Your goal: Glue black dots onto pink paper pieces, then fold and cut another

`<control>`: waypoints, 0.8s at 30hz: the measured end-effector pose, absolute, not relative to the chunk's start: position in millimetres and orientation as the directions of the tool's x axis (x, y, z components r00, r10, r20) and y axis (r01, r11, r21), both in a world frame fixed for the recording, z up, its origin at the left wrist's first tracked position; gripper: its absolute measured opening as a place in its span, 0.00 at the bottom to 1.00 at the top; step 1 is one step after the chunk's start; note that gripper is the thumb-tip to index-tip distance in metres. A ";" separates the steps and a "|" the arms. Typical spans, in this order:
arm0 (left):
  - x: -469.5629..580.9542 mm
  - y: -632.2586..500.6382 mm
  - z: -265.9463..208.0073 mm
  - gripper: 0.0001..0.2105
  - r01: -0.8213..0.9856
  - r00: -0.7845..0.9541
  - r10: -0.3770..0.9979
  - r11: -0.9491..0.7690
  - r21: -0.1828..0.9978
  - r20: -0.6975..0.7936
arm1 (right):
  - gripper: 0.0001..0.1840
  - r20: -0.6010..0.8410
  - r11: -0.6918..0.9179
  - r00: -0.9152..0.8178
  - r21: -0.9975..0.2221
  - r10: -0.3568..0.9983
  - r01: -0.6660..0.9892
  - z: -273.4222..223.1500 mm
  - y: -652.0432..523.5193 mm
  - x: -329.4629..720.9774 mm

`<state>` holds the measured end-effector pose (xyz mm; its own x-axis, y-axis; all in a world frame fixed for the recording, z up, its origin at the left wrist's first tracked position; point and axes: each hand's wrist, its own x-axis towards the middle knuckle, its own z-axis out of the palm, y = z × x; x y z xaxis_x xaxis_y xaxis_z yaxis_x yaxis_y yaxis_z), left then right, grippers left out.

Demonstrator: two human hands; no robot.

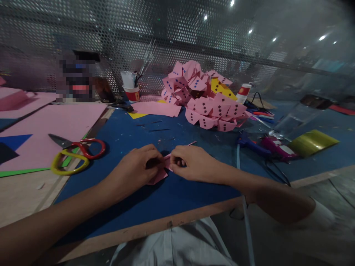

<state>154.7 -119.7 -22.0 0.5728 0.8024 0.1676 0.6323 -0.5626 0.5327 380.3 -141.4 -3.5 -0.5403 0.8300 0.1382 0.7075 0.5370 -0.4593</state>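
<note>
A small piece of pink paper (158, 178) lies under and between my two hands, close to the blue table surface. My left hand (142, 164) is closed, its thumb and fingers pinching the paper from the left. From the right, my right hand (187, 162) has its fingers curled onto the same paper, near a folded edge. A thin pink strip shows just beyond my right knuckles. To the left of my left forearm lie open scissors (70, 162) with red and yellow handles. My fingers hide most of the paper.
Pink folded-paper clusters (213, 111) with dark square marks stand at the back. Around them are paper cups (131, 93), a purple glue gun (277, 148), a clear bottle (296, 118) and a yellow roll (316, 143). Pink sheets (61, 118) cover the left side, before a perforated metal screen (116, 48).
</note>
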 end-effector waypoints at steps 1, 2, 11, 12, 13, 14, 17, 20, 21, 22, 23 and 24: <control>155.0 -119.9 -21.3 0.11 0.637 0.573 0.803 -0.563 0.527 0.165 | 0.05 0.138 0.538 -0.541 -0.455 0.830 0.710 -3.8 -141.4 380.2; 155.3 -120.0 -20.7 0.11 0.639 0.576 0.801 -0.565 0.522 0.162 | 0.05 0.138 0.538 -0.540 -0.451 0.830 0.712 -4.0 -141.4 380.2; 156.8 -121.6 -17.0 0.11 0.640 0.577 0.802 -0.562 0.523 0.155 | 0.05 0.142 0.544 -0.540 -0.419 0.830 0.727 -5.0 -140.8 379.6; 156.8 -121.8 -17.0 0.11 0.644 0.574 0.804 -0.559 0.522 0.153 | 0.05 0.145 0.545 -0.540 -0.420 0.829 0.725 -5.1 -140.7 379.6; 156.7 -121.9 -17.0 0.11 0.647 0.572 0.806 -0.557 0.520 0.152 | 0.05 0.147 0.547 -0.540 -0.420 0.829 0.724 -5.3 -140.7 379.6; 156.7 -121.9 -17.1 0.11 0.649 0.570 0.808 -0.556 0.520 0.152 | 0.05 0.148 0.548 -0.541 -0.419 0.828 0.724 -5.4 -140.6 379.6; 156.9 -121.4 -17.7 0.10 0.644 0.569 0.807 -0.556 0.525 0.156 | 0.05 0.137 0.544 -0.542 -0.419 0.829 0.727 -5.4 -140.6 379.4; 157.2 -120.8 -18.5 0.09 0.625 0.570 0.804 -0.559 0.544 0.172 | 0.05 0.129 0.537 -0.538 -0.427 0.833 0.728 -5.0 -140.9 379.1; 157.3 -120.6 -18.7 0.09 0.619 0.570 0.803 -0.560 0.550 0.175 | 0.04 0.131 0.537 -0.538 -0.428 0.833 0.727 -4.7 -141.0 379.2; 157.4 -120.4 -18.8 0.09 0.616 0.571 0.802 -0.561 0.553 0.177 | 0.04 0.130 0.536 -0.538 -0.430 0.833 0.726 -4.5 -140.9 379.3; 157.6 -120.2 -18.8 0.10 0.615 0.570 0.802 -0.561 0.554 0.178 | 0.05 0.127 0.534 -0.537 -0.434 0.834 0.726 -4.2 -140.7 379.7; 157.7 -120.0 -18.7 0.10 0.617 0.569 0.803 -0.560 0.552 0.178 | 0.05 0.120 0.529 -0.536 -0.443 0.835 0.724 -3.9 -140.1 380.2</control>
